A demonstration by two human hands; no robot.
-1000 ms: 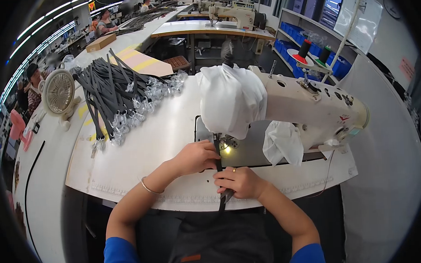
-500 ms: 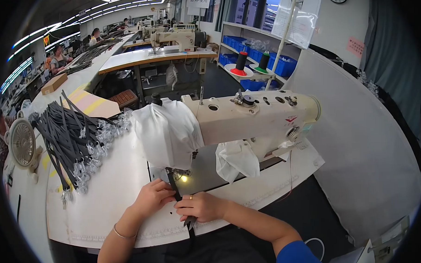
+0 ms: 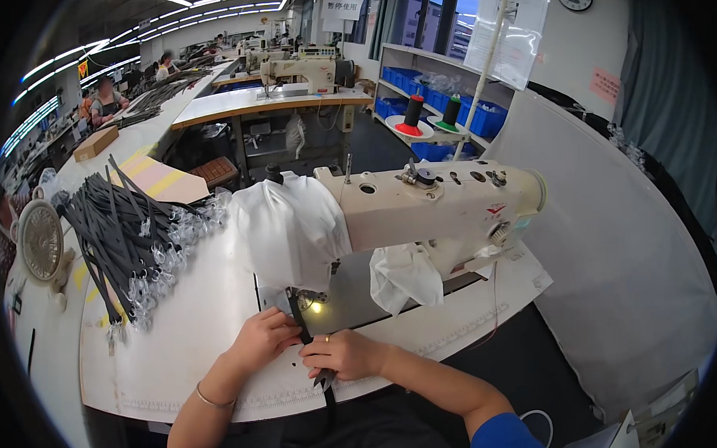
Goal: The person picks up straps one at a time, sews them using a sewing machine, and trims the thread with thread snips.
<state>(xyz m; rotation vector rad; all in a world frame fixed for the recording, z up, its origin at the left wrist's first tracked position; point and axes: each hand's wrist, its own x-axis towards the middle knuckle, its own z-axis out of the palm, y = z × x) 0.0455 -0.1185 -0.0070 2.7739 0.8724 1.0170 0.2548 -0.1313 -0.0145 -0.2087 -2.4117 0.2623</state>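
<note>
A black strap runs from under the needle area of the sewing machine toward my body. My left hand pinches the strap close to the presser foot, beside a small lit lamp. Just nearer to me, my right hand has its fingers closed on the same strap. A dark, pointed, forked piece sticks out below the right fingers; I cannot tell what it is. White cloth covers the machine's head and hides part of the needle area.
Black straps with clear plastic-wrapped ends lie heaped on the left of the table. A small fan stands beyond them. Behind the machine are thread cones and a shelf with blue bins. Other people sit far left.
The view has shifted very slightly. Both hands stay closed on the strap in nearly the same place by the presser foot.
</note>
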